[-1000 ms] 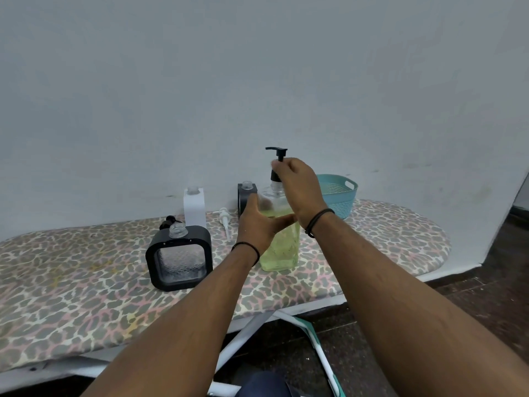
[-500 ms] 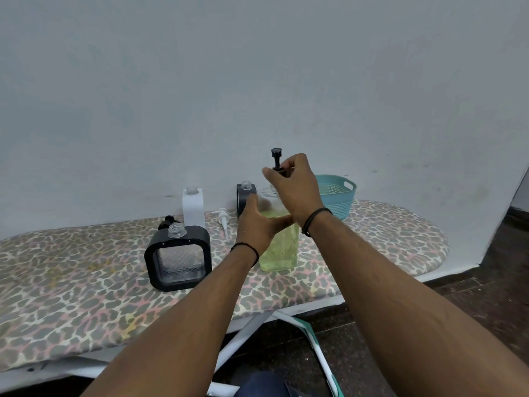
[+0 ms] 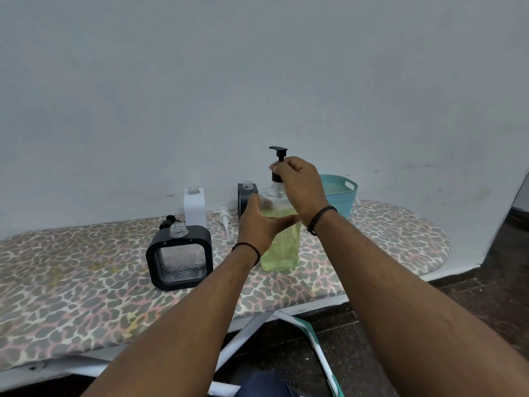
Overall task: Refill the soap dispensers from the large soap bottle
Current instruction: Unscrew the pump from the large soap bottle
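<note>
The near black dispenser [image 3: 179,257] stands uncapped and looks empty on the ironing board [image 3: 86,287]. Beyond it, the left hand [image 3: 259,224] wraps the large soap bottle [image 3: 282,242] while the right hand [image 3: 300,181] pinches its pump [image 3: 278,163], seemingly unscrewing it. Farther back, the white dispenser [image 3: 194,206] and small black dispenser [image 3: 246,196] wait uncapped; pouring hasn't begun.

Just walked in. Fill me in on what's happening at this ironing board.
A person is opening the large soap bottle of yellow-green liquid. The left hand grips its body, and the right hand pinches the collar of its black pump. Three dispensers stand with their necks open: a black-framed one, a white one and a dark one. A white pump lies loose on the board. Nothing is being poured.
</note>
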